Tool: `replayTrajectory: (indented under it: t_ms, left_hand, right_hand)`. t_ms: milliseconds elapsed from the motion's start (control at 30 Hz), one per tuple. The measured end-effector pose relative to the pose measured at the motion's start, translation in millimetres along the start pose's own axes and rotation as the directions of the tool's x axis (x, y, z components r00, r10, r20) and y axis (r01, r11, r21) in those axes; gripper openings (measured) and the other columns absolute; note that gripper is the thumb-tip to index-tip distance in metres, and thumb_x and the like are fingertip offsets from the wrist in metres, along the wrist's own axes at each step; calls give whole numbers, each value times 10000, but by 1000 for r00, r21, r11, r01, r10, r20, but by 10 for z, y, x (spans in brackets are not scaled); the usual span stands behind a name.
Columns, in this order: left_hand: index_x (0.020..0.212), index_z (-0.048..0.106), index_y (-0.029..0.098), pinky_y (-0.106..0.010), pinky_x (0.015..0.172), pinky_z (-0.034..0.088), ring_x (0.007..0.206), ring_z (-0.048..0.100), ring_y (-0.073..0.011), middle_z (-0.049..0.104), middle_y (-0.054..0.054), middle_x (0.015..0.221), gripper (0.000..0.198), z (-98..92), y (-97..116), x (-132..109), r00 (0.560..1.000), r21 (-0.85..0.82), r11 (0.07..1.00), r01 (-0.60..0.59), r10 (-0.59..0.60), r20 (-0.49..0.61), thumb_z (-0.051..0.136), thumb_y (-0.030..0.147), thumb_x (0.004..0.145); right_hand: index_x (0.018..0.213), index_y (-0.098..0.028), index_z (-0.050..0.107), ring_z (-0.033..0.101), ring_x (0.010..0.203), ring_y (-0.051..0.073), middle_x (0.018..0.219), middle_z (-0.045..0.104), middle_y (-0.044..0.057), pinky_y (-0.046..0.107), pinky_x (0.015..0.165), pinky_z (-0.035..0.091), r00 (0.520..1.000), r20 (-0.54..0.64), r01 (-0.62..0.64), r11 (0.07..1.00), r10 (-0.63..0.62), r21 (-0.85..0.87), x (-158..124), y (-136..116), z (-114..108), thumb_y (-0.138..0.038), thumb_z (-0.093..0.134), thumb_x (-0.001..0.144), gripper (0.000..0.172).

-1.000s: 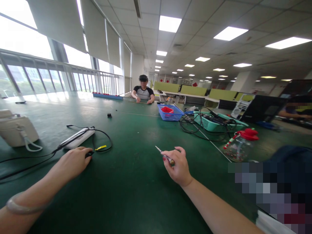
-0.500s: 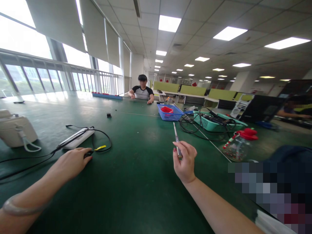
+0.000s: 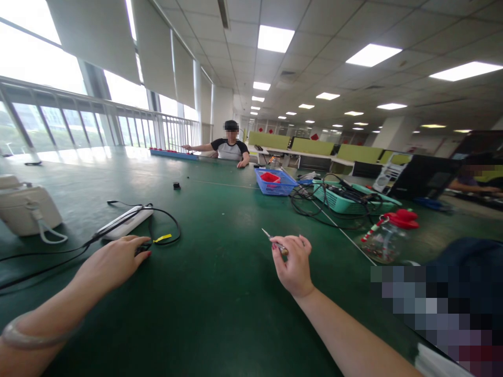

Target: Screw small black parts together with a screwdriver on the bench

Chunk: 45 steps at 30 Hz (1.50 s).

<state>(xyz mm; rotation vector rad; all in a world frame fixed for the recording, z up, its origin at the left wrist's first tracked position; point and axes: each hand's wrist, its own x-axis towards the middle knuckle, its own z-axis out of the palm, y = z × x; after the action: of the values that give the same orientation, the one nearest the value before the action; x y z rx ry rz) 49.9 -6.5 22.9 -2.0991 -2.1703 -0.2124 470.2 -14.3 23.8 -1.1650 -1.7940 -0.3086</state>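
Held in my right hand (image 3: 294, 262), above the green table, is a small screwdriver (image 3: 280, 248) with a thin metal shaft. Its tip points away from me and to the left. My left hand (image 3: 110, 262) rests low over the table, its fingers closed around a small dark object (image 3: 143, 248), mostly hidden by them. Just beyond that hand lies a white power strip (image 3: 126, 222) with a black cable looped across it. A yellow tag (image 3: 162, 238) is on the cable.
A blue basket (image 3: 275, 189) with a red container, a teal basket (image 3: 334, 201) full of cables and a red-lidded bottle (image 3: 387, 241) stand to the right. A beige bag (image 3: 29, 209) sits left. A small black block (image 3: 176, 186) lies mid-table; a person (image 3: 230, 146) sits opposite.
The screwdriver has swung from pointing nearly straight up and away to tilting left and lower. My left hand stays in place. The person opposite has stretched an arm toward the long blue tray.
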Motion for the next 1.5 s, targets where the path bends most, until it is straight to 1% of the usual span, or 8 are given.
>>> replayTrajectory:
  t_ms: [167,500,767,967,1167,1300,1500]
  left_hand:
    - [1297,556,222,-435,908,475,1085,611,-303,577,-106,1306,501,38,-19,24,999,-12,1000,4,-4,43,460,425,850]
    - [1309,545,202,-433,916,473,1077,611,-302,570,-116,1305,514,10,10,21,998,-13,1000,21,-20,62,465,423,853]
    - [1299,559,168,-437,925,466,1073,612,-310,578,-141,1292,516,-26,38,-2,999,-29,999,-17,18,35,462,414,856]
    - [1303,558,181,-441,913,474,1068,614,-311,590,-140,1282,520,-31,40,-3,999,-33,999,-3,5,45,488,411,842]
    - [1292,565,184,-419,930,461,1065,617,-297,628,-123,1239,504,-68,70,-20,999,-7,999,-52,52,3,505,395,839]
    - [1305,551,183,-426,901,473,1051,627,-305,635,-136,1227,511,-87,86,-21,999,10,1000,-24,24,36,487,401,848]
    - [1314,543,210,-437,861,489,1042,634,-323,649,-140,1206,527,-64,42,-2,998,8,1000,16,-16,61,474,437,843]
  right_hand:
    - [946,-251,639,593,876,203,858,665,3,463,1027,240,1000,1,5,1000,-5,3,1,-13,-4,-247,517,888,136]
    - [965,-254,626,599,887,203,871,669,2,461,1028,249,1000,-4,20,1000,-20,6,-4,-24,-6,-247,501,902,140]
    - [971,-253,626,607,887,206,882,675,3,462,1026,264,1000,4,20,1000,-20,-4,-2,-32,-2,-254,492,906,148]
    - [975,-255,620,608,874,207,873,674,5,471,1028,257,1000,16,12,1000,-13,11,-3,-30,-2,-255,492,910,144]
    - [973,-248,624,604,875,199,874,670,2,465,1035,246,1000,16,20,1000,-20,16,-1,-32,-12,-249,499,906,142]
    - [964,-247,627,603,872,198,872,673,2,462,1033,247,1000,13,19,1000,-19,17,-1,-41,-16,-249,498,904,142]
    - [972,-251,623,610,882,198,889,675,2,458,1033,255,999,-2,36,999,-36,7,-1,-38,-16,-244,500,901,143]
